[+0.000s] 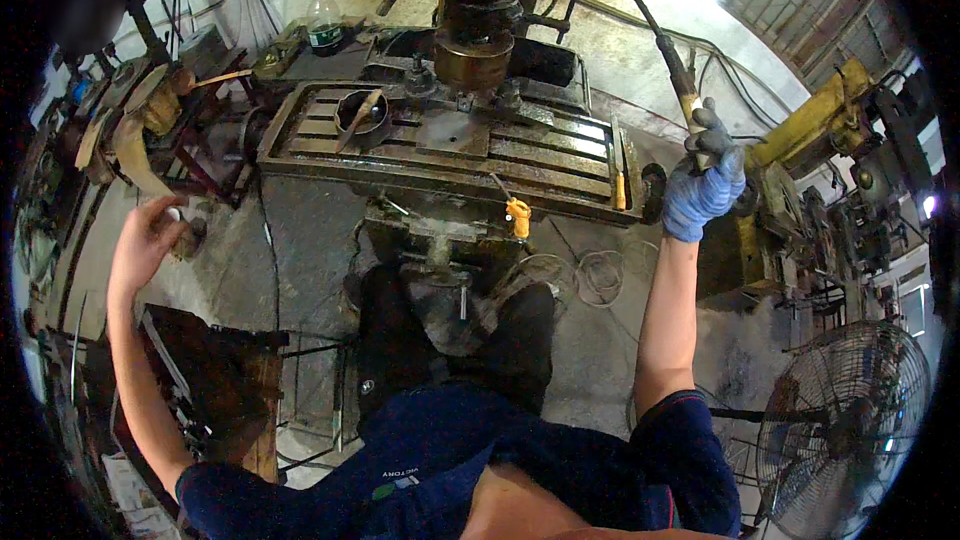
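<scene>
My right hand [705, 190], in a blue and grey work glove, is wrapped round the end of a long lever [668, 48] that slopes up to the head of a drilling or milling machine [478, 15]. On the left, well away from the machine, my bare left hand [150, 240] is raised with its fingers curled in a pinch. A small round whitish piece [174, 213] shows between the fingertips; its kind is too small to make out. Between my hands lies the slotted metal machine table [330, 155], wet and shiny under the spindle.
A round pot [375, 130] with a brush [358, 120] stands on the table's left part. A yellow air blow gun [518, 215] hangs at the front edge. A yellow-handled tool [620, 190] lies at the right end. A caged fan [845, 430] stands lower right.
</scene>
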Demonstrator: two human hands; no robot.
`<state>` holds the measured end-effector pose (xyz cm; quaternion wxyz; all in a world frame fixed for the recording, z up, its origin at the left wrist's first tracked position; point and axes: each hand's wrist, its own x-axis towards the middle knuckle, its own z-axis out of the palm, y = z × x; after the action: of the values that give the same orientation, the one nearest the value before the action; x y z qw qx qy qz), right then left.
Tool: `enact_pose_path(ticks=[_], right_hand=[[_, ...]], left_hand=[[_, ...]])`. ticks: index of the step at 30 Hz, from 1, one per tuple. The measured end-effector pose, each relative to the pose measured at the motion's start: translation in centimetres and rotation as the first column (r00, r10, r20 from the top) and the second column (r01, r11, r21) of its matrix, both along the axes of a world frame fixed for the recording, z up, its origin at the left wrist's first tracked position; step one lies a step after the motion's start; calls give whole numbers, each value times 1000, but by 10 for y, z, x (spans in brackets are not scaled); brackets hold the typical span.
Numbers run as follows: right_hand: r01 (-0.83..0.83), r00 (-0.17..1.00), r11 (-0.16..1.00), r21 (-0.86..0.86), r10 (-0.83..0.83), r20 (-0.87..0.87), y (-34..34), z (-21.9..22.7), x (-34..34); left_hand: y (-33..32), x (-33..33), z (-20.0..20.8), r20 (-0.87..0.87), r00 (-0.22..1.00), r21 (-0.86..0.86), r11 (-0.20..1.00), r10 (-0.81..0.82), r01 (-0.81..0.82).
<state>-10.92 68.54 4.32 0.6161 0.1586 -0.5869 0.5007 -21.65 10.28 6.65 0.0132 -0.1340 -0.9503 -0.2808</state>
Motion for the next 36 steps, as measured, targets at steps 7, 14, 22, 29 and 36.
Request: enact_pose_path(ticks=[7, 14, 22, 29, 36], right_hand=[[17, 999, 999, -50, -15, 44, -2, -14, -2], [-18, 999, 1000, -4, 18, 50, 13, -17, 1], [-52, 998, 997, 58, 50, 35, 13, 2, 7], [20, 997, 999, 29, -22, 68, 5, 16, 10], [-59, 998, 998, 33, 58, 38, 11, 26, 9]], left_hand=[[-141, 85, -26, -57, 948, 273, 918, 312, -286], [-164, 161, -48, 104, 905, 249, 870, 413, -426], [-123, 176, -79, 185, 948, -153, 961, 258, -232], [-158, 172, -161, 410, 863, -308, 935, 296, -175], [-199, 156, -200, 270, 888, -643, 756, 374, -123]])
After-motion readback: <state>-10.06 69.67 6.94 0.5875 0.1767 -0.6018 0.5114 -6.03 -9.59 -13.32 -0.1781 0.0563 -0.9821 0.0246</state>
